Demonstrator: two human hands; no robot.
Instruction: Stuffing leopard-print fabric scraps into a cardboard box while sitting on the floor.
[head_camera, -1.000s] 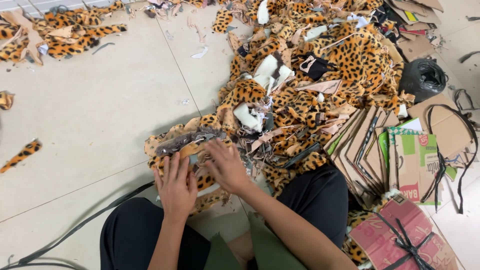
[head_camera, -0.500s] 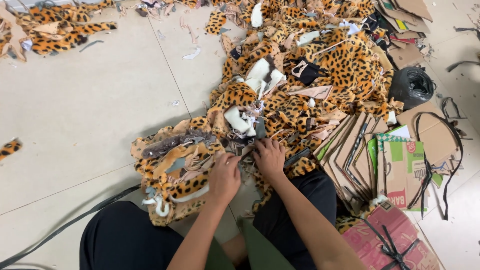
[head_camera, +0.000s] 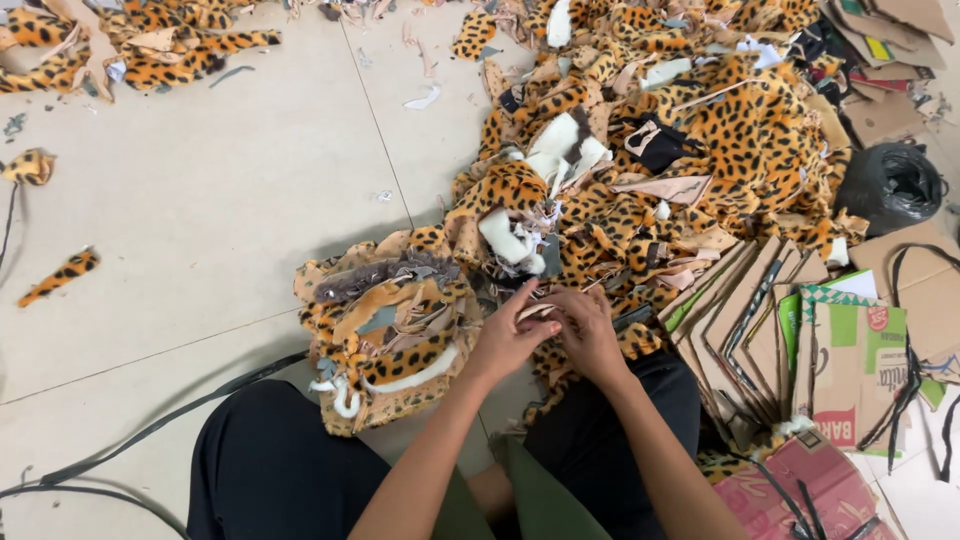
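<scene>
The person sits on the pale tiled floor (head_camera: 200, 230), and both hands meet just in front of the knees, at the near edge of the big heap of orange leopard-print plush scraps (head_camera: 640, 190). The left hand (head_camera: 505, 335) and the right hand (head_camera: 585, 330) touch each other over a small pale strip of fabric (head_camera: 535, 311). The grip of the left hand is pressed together, with thumb and forefinger pinching the strip. The right hand covers the other end with bent fingers; I cannot tell if its grip pinches the strip or only rests on it.

The strip is thin and long. Its long axis lies almost level across the picture, from the left fingertips to the right hand, and its left end sits a little higher. Most of it is hidden under the fingers.

To do this well, I think each hand should hold the strip close to its end, keep it flat between the pads, and work it slowly, so that the loose scraps under it are not dragged along.

Just beside the left hand lies a bundle of stacked leopard-print pieces with white trim (head_camera: 385, 345). On the right side stand flattened brown cardboard sheets (head_camera: 740, 310), and further away sits a black plastic bag (head_camera: 890, 185).
</scene>
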